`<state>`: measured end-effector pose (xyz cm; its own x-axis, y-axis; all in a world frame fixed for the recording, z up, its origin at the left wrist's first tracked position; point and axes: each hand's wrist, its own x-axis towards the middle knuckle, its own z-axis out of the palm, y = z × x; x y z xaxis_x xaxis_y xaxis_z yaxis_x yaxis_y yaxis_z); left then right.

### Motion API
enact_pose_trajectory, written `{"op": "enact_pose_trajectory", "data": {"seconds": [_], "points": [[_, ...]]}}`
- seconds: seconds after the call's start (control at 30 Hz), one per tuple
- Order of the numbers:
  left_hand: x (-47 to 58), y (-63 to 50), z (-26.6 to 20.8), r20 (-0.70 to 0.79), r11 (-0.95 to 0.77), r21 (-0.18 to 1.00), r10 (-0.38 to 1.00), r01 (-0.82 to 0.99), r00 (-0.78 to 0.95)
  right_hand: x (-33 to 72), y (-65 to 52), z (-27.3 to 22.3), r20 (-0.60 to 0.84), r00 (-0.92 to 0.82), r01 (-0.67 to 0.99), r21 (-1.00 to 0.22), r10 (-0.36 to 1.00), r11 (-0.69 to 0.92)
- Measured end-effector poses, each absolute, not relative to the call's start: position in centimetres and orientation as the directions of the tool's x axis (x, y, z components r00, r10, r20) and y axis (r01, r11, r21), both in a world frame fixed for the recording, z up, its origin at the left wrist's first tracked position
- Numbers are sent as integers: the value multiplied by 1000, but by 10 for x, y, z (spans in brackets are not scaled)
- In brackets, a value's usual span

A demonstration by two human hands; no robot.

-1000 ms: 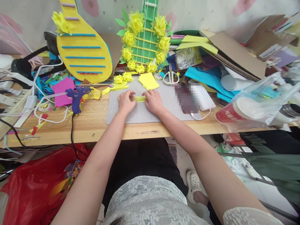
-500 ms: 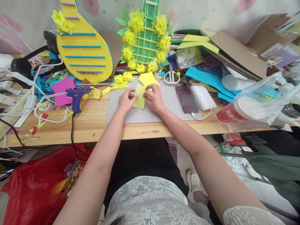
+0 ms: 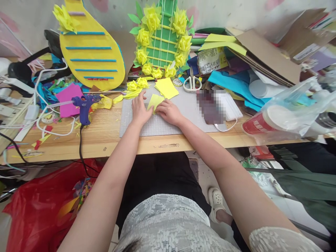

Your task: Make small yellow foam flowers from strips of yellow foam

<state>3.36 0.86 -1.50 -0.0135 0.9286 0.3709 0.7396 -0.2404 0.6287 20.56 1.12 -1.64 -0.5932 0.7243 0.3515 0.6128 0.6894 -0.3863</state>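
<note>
A small piece of yellow paper [image 3: 154,100] is between my hands, low over the grey cutting mat [image 3: 168,128]. My left hand [image 3: 140,110] is open at its left, fingers spread and the thumb touching the paper's lower edge. My right hand [image 3: 169,112] has its fingers bent and closed on the lower right edge; the fingertips are partly hidden. Just behind lies a stack of yellow paper sheets [image 3: 167,88]. Yellow paper flowers [image 3: 137,84] sit at the mat's back left, and white-handled scissors [image 3: 192,83] at its back right.
A blue glue gun [image 3: 84,106] with its cable stands on the left, among scraps. A yellow lute-shaped board [image 3: 91,56] and a green flowered one [image 3: 162,45] lean at the back. To the right are a phone [image 3: 210,107], power bank [image 3: 229,106] and bagged cup [image 3: 258,124].
The yellow paper, upright and long before, now looks shorter and tilted, apparently folded. My left fingers have spread out. My right hand has come down to the paper's lower edge.
</note>
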Motion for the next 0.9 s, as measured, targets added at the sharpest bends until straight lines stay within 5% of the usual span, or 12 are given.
{"op": "enact_pose_trajectory", "data": {"seconds": [0.5, 0.9], "points": [[31, -1, -7, 218, -207, 535, 971, 819, 102, 195, 22, -15, 145, -367, 612, -707, 919, 356], [32, -3, -1, 142, -168, 521, 984, 837, 109, 178, 11, -9, 130, -214, 768, -590, 968, 249]]}}
